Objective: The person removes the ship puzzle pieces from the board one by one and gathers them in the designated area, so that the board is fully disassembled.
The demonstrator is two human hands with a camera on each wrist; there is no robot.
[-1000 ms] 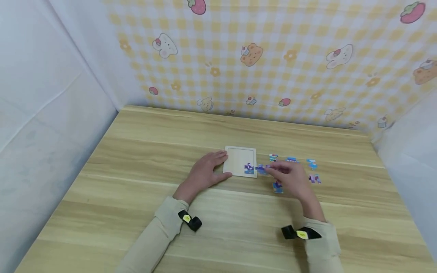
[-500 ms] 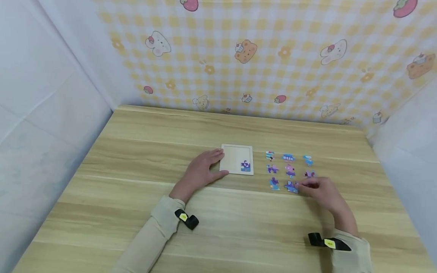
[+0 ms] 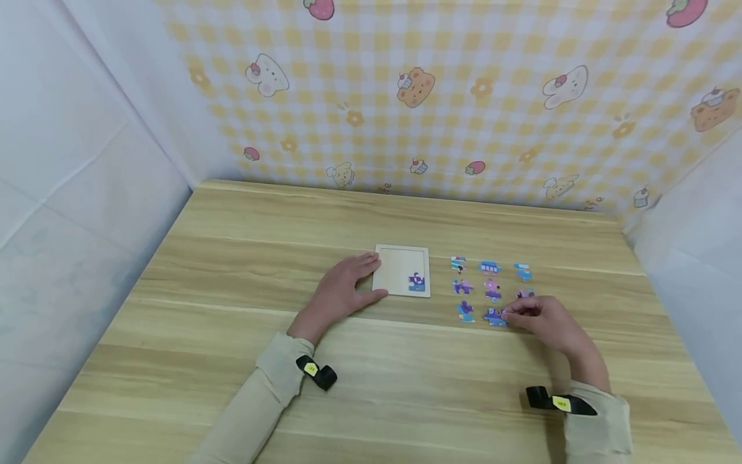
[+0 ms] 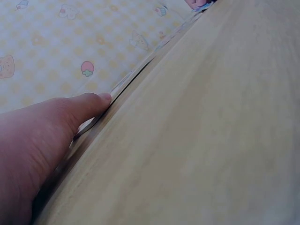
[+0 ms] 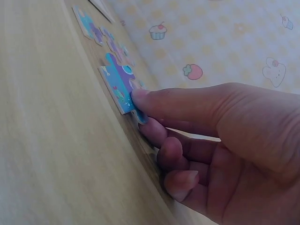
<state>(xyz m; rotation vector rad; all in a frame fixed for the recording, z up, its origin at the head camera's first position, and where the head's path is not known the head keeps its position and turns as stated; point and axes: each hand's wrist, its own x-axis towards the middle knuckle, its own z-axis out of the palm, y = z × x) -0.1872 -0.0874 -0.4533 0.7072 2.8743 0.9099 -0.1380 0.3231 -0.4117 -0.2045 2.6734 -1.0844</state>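
A square puzzle tray [image 3: 391, 269] with a pale rim lies mid-table, and one purple-and-blue jigsaw piece [image 3: 417, 282] sits in its front right corner. My left hand [image 3: 342, 290] rests at the tray's left side, fingers near the back of that edge and thumb at the front. In the left wrist view, the thumb [image 4: 89, 107] touches the tray's edge. To the right of the tray, my right hand [image 3: 545, 320] pinches another purple-and-blue jigsaw piece [image 5: 119, 84] between thumb and fingers, tilted slightly off the table in the right wrist view.
Several loose jigsaw pieces lie in rough rows right of the tray, including a blue one [image 3: 489, 267] at the back and a purple-and-blue one [image 3: 466, 311] in front. A checked cloth [image 3: 371, 116] hangs behind the table [image 3: 278, 219].
My right hand has carried its jigsaw piece rightward, from beside the tray to the front of the loose pieces, and has barely moved since. The left hand stays at the tray.
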